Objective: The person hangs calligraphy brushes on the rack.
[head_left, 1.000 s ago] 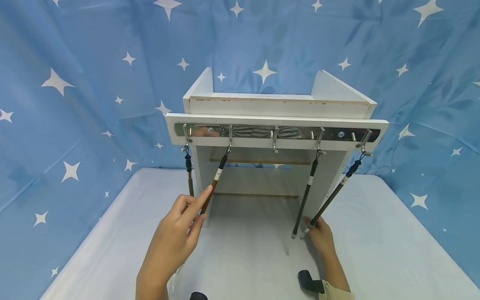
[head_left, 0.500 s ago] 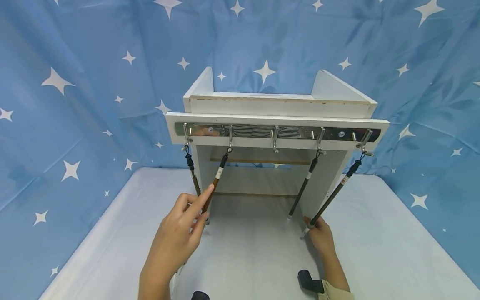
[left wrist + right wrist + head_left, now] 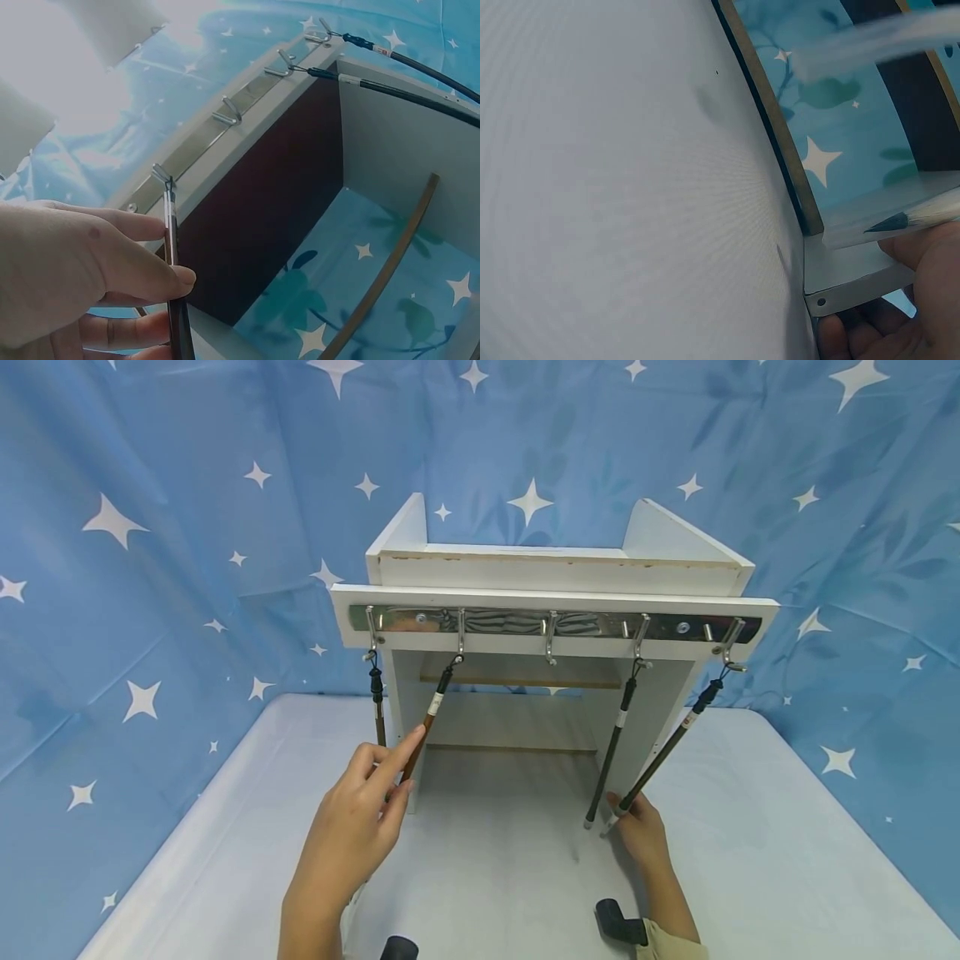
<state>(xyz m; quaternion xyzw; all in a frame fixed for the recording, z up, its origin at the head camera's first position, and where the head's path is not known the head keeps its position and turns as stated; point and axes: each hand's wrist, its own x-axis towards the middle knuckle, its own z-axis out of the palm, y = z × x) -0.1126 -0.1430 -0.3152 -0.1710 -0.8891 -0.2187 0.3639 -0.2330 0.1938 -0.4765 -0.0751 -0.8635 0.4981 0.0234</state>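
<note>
My left hand (image 3: pixel 347 831) pinches a brown-handled calligraphy brush (image 3: pixel 432 714) between thumb and fingers; its loop hangs on the second hook from the left. Behind that hand, another brush (image 3: pixel 378 706) hangs from the leftmost hook, its lower part hidden. On the right, my right hand (image 3: pixel 642 832) grips the lower end of the white rack's side panel (image 3: pixel 862 291), thumb on one face and fingers on the other. Just by this hand hangs the rightmost brush (image 3: pixel 667 753), with a clear cap (image 3: pixel 847 225) over its pointed bristles. Beside it dangles a dark brush (image 3: pixel 613 752).
The white rack (image 3: pixel 555 578) stands on a white-covered table (image 3: pixel 510 877), with a metal hook strip (image 3: pixel 502 623) along its front. Its middle hook (image 3: pixel 551 643) bears no brush. A blue starry curtain (image 3: pixel 187 527) hangs behind.
The dark inner-right brush and the leftmost brush swung back, then forward again. My left hand shifts slightly up with its brush. The right hand stays in place.
</note>
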